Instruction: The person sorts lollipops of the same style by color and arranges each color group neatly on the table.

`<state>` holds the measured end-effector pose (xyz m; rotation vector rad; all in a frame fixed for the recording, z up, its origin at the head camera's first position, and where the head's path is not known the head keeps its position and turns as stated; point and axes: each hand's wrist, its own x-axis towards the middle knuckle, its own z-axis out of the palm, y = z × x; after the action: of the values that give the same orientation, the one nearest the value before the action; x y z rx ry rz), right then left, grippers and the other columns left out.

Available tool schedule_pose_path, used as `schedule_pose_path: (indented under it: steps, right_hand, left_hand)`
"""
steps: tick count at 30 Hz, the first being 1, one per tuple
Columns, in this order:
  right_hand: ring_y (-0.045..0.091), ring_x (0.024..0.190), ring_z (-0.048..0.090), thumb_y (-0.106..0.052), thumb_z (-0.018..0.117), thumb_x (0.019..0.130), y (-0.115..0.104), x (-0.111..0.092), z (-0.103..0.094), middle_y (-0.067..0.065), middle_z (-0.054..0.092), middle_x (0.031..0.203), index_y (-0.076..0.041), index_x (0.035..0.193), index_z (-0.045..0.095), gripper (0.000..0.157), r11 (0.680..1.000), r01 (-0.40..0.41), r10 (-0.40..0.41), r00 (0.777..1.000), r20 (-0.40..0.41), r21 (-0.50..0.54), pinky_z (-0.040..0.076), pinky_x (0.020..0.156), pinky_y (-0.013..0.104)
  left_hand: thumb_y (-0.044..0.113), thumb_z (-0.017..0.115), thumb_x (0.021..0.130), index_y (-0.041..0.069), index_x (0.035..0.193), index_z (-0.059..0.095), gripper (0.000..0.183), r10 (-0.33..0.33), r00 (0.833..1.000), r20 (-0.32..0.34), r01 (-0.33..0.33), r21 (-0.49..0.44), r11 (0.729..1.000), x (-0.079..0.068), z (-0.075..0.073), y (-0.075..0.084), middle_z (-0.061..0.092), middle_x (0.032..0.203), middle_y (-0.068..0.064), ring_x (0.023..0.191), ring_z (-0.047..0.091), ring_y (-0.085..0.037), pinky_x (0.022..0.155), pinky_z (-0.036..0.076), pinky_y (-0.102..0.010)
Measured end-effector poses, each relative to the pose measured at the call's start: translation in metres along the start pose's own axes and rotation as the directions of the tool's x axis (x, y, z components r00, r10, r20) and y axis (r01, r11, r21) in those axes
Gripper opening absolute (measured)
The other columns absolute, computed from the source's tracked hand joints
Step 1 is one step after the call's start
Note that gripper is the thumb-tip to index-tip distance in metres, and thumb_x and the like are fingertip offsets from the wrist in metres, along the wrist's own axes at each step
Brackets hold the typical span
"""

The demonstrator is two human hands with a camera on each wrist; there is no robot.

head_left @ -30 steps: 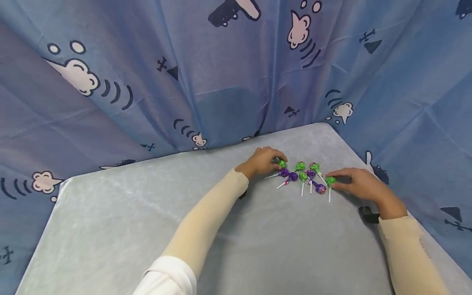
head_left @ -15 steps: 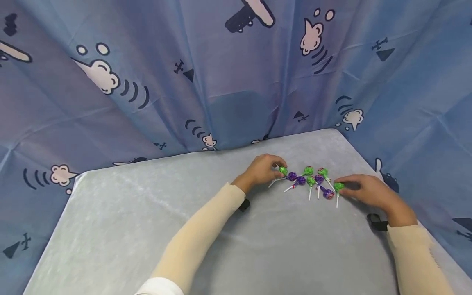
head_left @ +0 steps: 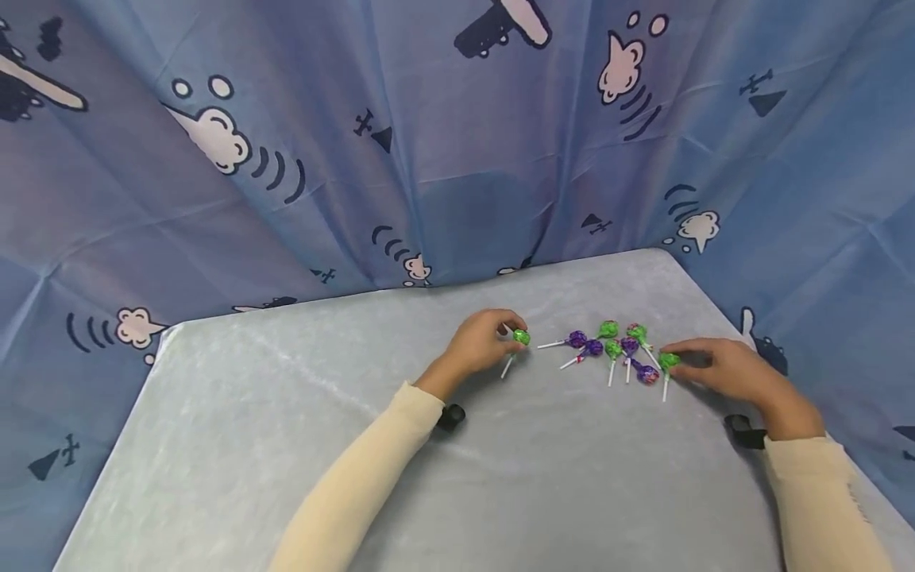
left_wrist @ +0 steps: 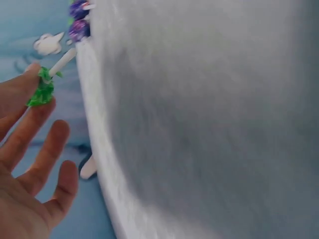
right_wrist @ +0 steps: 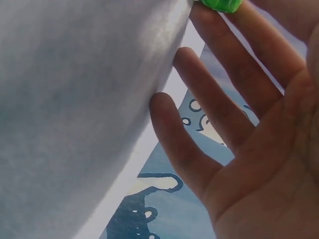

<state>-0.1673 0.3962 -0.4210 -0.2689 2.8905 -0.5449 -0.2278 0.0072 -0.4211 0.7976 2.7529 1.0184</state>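
My left hand (head_left: 477, 343) pinches a green-wrapped lollipop (head_left: 522, 338) by its head, its white stick slanting down toward me. In the left wrist view, thumb and forefinger grip the green wrapper (left_wrist: 42, 92) while the other fingers spread loosely. At the right end of a lollipop cluster, my right hand (head_left: 725, 369) holds another green lollipop (head_left: 669, 361) between thumb and fingers, stick pointing toward me. Only a bit of its green head (right_wrist: 224, 4) shows in the right wrist view. Between the hands lie purple lollipops (head_left: 592, 347) and green ones (head_left: 608, 329).
A pale grey cloth covers the table (head_left: 457, 492). Behind it and along its right side hangs a blue patterned curtain (head_left: 465, 214). Black wrist cameras sit under the left wrist (head_left: 451, 418) and the right wrist (head_left: 743, 431).
My left hand has drawn its green lollipop leftward, away from the purple ones beside it. The right hand stays at its green lollipop. The head view has shifted slightly.
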Motion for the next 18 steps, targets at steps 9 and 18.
schedule_pose_path:
  steps: [9, 18]
  right_hand:
    - [0.044, 0.107, 0.06, -0.045, 0.071, 0.089, 0.001, -0.001, -0.003, 0.036, 0.055, 0.133, -0.008, 0.128, 0.067, 0.053, 1.0, -0.018, 0.019, 0.999, 0.029, -0.015, 0.05, 0.081, 0.058]
    - [0.024, 0.086, 0.056, -0.044, 0.07, 0.09, 0.0, 0.001, -0.003, 0.034, 0.057, 0.132, -0.009, 0.129, 0.067, 0.052, 1.0, -0.005, 0.005, 0.999, 0.033, -0.015, 0.045, 0.068, 0.037]
  left_hand:
    - [0.021, 0.079, 0.085, 0.018, 0.108, 0.073, 0.023, -0.093, 0.986, -0.141, 0.079, -0.096, 0.992, -0.044, -0.034, -0.023, 0.074, 0.107, 0.004, 0.099, 0.067, -0.017, 0.084, 0.052, -0.036]
    - [0.019, 0.08, 0.084, 0.017, 0.106, 0.073, 0.023, -0.203, 0.944, -0.258, 0.169, -0.15, 0.974, -0.084, -0.057, -0.05, 0.075, 0.104, 0.001, 0.097, 0.068, -0.02, 0.081, 0.053, -0.039]
